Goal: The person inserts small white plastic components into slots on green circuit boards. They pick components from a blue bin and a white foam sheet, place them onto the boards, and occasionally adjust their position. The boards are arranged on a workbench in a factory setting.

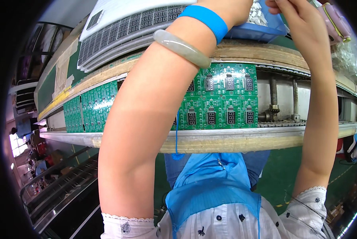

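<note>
Green floor (280,169); white parts (257,16), we judge, light, rigid, best side-pinched; whether left hand (236,11) or right hand (300,19) grips, we cannot tell.

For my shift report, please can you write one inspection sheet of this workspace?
Surface: wood-edged front rail; green circuit boards lie behind it.
Job's things: blue bin with white parts; stacked digit displays.
Clutter: purple object and clear bag, right.
Hands: left hand and right hand near the bin, cut by the picture's top; grip unclear.
Cables: thin blue cord hangs across the front rail.
Surroundings: green floor; dark racks, left.
</note>
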Demonstrator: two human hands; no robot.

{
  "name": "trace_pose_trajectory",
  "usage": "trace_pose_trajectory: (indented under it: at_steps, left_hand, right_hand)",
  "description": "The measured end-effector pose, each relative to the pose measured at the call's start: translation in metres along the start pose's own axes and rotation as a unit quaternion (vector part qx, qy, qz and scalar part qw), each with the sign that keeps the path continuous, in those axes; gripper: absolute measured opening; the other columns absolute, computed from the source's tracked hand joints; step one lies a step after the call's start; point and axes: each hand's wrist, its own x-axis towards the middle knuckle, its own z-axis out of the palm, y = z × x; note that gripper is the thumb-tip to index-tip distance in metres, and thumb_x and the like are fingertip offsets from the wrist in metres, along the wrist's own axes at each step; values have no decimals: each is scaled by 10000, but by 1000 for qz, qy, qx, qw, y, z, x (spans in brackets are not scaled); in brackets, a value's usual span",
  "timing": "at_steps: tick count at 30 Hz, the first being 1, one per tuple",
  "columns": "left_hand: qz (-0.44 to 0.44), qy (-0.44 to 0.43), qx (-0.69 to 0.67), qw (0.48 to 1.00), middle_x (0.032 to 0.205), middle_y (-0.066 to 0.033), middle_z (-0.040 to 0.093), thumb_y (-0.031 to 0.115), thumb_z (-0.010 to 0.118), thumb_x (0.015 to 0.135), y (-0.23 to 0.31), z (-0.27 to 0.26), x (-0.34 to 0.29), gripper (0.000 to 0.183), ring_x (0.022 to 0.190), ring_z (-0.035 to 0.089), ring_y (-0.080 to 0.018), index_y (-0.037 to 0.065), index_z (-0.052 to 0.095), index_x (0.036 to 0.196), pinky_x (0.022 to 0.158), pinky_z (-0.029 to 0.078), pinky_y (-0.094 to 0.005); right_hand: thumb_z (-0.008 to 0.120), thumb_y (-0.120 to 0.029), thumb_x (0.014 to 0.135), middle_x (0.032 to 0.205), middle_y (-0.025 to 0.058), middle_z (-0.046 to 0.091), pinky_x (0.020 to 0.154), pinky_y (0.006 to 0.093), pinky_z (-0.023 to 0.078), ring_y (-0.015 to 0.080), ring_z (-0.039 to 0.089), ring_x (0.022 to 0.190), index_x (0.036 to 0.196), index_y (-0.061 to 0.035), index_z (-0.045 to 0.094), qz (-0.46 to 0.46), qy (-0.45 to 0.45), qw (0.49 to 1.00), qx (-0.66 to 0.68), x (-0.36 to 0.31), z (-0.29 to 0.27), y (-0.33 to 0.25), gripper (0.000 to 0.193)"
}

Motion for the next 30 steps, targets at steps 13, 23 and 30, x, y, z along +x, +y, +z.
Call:
trace_pose_trajectory:
  at_steps: [13, 23, 30]
  left_hand:
    - [47, -9, -100, 994, 887, -197, 741, 126, 657, 814, -9, 5, 9, 144, 892, 720, -373, 76, 786, 855, 841, 560, -475]
    - [-136, -51, -490, 859, 931, -234, 705, 102, 654, 907, 5, -65, -39, 182, 849, 679, -373, -22, 749, 1002, 784, 541, -421]
    - [-90, -100, -653, 746, 1022, -4, 685, 174, 653, 1011, -2, -86, -122, 269, 778, 564, -17, 29, 657, 1237, 617, 445, -187]
  right_hand:
    - [615, -184, 1052, 1149, 105, 721, 859, 242, 494, 75, 626, 929, 1332, 10, 641, 180, -51, 905, 382, -61, -13, 59, 342]
    - [600, -203, 1060, 1145, 80, 714, 853, 233, 483, 70, 610, 922, 1345, 7, 638, 216, -63, 870, 439, -65, -18, 66, 356]
    - [599, -212, 1061, 1135, 66, 716, 836, 226, 468, 57, 580, 889, 1340, 1, 645, 207, -81, 875, 430, -66, -15, 65, 354]
